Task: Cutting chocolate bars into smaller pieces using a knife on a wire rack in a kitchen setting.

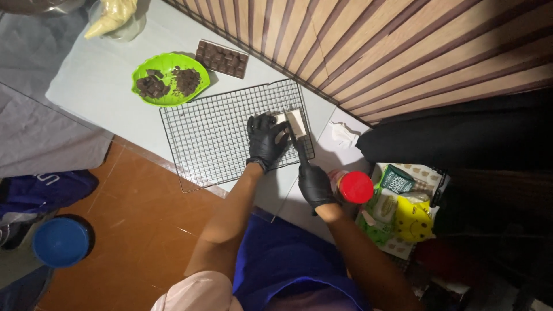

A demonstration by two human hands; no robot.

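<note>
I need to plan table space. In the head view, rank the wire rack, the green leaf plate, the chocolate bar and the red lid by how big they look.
1. Wire rack, clearly largest.
2. Green leaf plate.
3. Chocolate bar.
4. Red lid, smallest, though it sits nearer the camera on a jar, so its true size against the chocolate bar is unsure.

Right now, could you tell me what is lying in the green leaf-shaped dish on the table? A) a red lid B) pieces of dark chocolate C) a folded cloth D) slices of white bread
B: the green leaf-shaped dish holds broken dark chocolate pieces, with a chocolate bar lying beside it on the table.
</note>
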